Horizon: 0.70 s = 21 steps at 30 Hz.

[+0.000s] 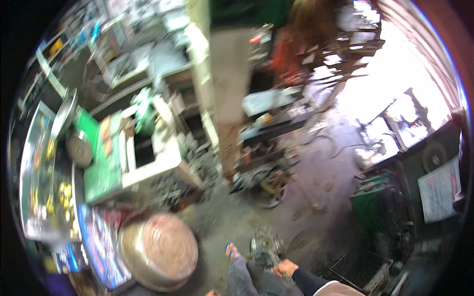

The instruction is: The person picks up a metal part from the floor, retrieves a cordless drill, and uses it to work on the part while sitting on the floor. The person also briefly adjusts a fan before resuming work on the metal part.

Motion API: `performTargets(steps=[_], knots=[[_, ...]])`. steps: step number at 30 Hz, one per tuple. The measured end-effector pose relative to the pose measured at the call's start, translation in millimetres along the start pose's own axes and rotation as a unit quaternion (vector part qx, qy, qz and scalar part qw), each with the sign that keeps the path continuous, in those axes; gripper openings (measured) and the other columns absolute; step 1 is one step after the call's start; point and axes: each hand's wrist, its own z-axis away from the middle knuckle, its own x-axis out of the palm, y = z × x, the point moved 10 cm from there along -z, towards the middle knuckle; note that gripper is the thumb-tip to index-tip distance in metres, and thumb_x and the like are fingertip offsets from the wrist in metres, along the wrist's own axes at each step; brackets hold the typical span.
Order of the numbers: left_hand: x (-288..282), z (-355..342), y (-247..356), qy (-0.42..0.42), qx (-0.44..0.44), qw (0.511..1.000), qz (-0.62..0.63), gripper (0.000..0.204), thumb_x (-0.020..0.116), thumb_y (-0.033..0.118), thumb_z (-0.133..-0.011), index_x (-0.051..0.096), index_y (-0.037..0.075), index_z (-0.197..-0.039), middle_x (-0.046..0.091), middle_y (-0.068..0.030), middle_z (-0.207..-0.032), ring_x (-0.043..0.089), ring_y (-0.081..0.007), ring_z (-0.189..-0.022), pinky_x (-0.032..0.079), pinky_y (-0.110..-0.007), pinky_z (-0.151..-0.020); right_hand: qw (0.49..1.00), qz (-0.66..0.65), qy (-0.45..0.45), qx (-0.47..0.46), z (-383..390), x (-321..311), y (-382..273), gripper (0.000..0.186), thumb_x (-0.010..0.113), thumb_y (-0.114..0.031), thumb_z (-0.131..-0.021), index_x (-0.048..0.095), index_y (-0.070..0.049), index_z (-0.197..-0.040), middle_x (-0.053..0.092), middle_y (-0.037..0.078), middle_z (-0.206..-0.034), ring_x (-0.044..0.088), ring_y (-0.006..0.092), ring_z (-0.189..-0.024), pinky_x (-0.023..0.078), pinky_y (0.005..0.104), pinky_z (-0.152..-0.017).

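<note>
My right hand (285,268) is low in the view, right of centre, at the end of a dark sleeve. Its fingers look curled at the near end of a grey metal machine part (265,245), which resembles a small engine or gearbox; blur hides the exact grip. Whether this part hangs or rests on the floor I cannot tell. Only a sliver of my left hand (212,293) shows at the lower edge, its fingers cut off. Beside the machine part is my foot (231,251) in a blue-strapped sandal.
A large round metal basin (160,251) stands at lower left beside a glass display case (42,172). Behind it is a green-topped bench (103,167). A post (227,113) rises near the middle. A green machine (373,202) and a black grate (359,271) are on the right.
</note>
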Motion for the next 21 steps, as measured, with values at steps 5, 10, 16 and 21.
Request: performTargets(steps=[5, 10, 16, 21], knots=[[-35.9, -47.7, -26.8, -0.195, -0.027, 0.952, -0.236, 0.049, 0.062, 0.044, -0.093, 0.073, 0.005, -0.121, 0.067, -0.0249, -0.130, 0.065, -0.0393, -0.119, 0.051, -0.050, -0.102, 0.954, 0.176, 0.174, -0.167, 124.8, -53.0, 68.4, 0.020, 0.065, -0.030, -0.096, 0.077, -0.015, -0.089, 0.077, 0.013, -0.086, 0.074, 0.0317, -0.079, 0.057, 0.0464, -0.071], [-72.6, -160.4, 116.8, -0.131, 0.042, 0.945, -0.296, 0.051, 0.062, 0.042, -0.095, 0.070, 0.000, -0.122, 0.067, -0.0269, -0.127, 0.065, -0.0397, -0.118, 0.052, -0.049, -0.099, 0.782, -0.610, 0.129, 0.023, 173.2, -56.4, 217.5, 0.012, 0.066, -0.022, -0.097, 0.072, -0.012, -0.096, 0.058, 0.002, -0.067, 0.056, 0.0230, -0.060, 0.049, 0.0361, -0.059], [-77.3, -155.5, 479.0, 0.018, 0.264, 0.964, -0.041, 0.042, 0.068, 0.026, -0.091, 0.067, 0.003, -0.126, 0.068, -0.0208, -0.122, 0.062, -0.0424, -0.117, 0.049, -0.048, -0.102, 0.745, -0.647, 0.155, -0.053, 210.3, -110.8, 338.8, 0.028, 0.065, -0.030, -0.100, 0.066, -0.011, -0.120, 0.061, 0.001, -0.090, 0.057, 0.0145, -0.081, 0.048, 0.0305, -0.072], [-38.5, -111.5, 638.8, 0.071, 0.320, 0.944, 0.047, 0.017, 0.074, 0.011, -0.084, 0.073, -0.001, -0.096, 0.072, -0.0124, -0.081, 0.070, -0.0220, -0.076, 0.055, -0.035, -0.075, 0.673, -0.701, 0.219, -0.091, 246.5, -162.3, 372.4, 0.031, 0.066, -0.027, -0.098, 0.067, -0.009, -0.124, 0.063, 0.002, -0.088, 0.058, 0.0166, -0.080, 0.050, 0.0315, -0.073]])
